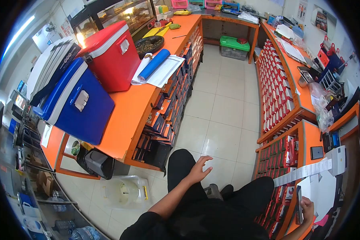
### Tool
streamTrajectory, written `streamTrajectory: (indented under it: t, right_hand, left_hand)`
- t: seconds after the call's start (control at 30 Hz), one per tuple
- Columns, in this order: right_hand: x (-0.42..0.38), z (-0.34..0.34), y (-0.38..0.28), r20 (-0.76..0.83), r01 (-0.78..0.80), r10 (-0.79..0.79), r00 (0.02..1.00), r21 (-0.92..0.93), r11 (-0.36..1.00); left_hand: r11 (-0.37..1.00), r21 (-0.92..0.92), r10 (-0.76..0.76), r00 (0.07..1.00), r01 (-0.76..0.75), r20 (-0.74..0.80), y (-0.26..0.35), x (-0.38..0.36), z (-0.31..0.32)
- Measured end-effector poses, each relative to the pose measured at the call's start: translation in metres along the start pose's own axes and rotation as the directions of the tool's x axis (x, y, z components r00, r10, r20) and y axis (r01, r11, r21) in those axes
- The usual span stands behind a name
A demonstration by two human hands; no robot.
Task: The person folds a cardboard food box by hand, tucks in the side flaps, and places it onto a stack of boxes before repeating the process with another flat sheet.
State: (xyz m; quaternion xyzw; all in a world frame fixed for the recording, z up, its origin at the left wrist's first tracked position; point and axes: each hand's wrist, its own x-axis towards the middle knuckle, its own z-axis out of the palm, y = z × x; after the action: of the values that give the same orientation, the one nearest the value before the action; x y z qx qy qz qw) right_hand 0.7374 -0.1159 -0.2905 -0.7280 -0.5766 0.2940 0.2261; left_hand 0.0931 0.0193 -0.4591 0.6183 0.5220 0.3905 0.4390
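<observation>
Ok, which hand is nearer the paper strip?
Right. The right hand is on the near side of the paper strip; the left hand is farther off, by the left knee.

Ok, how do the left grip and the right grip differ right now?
The left grip is open, fingers parted, with nothing visible in it; the right grip is closed on a thin dark object. The left grip appears beside the left knee, while the right grip is out at the orange counter on the right. Both are bare, without gloves.
</observation>
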Motion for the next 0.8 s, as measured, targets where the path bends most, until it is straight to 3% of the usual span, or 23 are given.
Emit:
streamTrajectory:
  t: [0.07,0.27,0.47,0.7,0.77,0.8]
  right_hand:
    - [-0.003,-0.003,0.004,0.042,-0.167,0.162,0.986,0.262,0.951]
    - [-0.004,-0.008,-0.011,0.141,-0.211,0.173,0.975,0.332,0.92]
    - [-0.004,-0.008,-0.001,0.125,-0.296,0.269,0.955,0.343,0.891]
    - [-0.004,-0.01,-0.012,0.093,-0.311,0.298,0.95,0.316,0.896]
    - [0.004,-0.004,0.001,-0.003,-0.082,0.083,0.997,0.142,0.986]
    - [0.007,0.007,0.004,-0.002,-0.081,0.083,0.997,0.142,0.987]
  left_hand:
    - [1.0,-0.003,-0.004,1.0,0.004,0.002,-0.003,0.001,0.001]
    - [1.0,0.002,0.001,1.0,-0.001,0.027,-0.01,-0.003,0.002]
    - [0.999,0.0,-0.046,0.997,0.046,0.059,-0.014,-0.006,0.002]
    - [0.998,-0.001,-0.058,0.996,0.058,0.061,-0.015,-0.005,0.001]
    - [0.998,0.003,-0.059,0.997,0.059,0.058,-0.017,-0.005,0.001]
    - [0.998,0.002,-0.055,0.997,0.055,0.053,-0.018,-0.005,0.002]
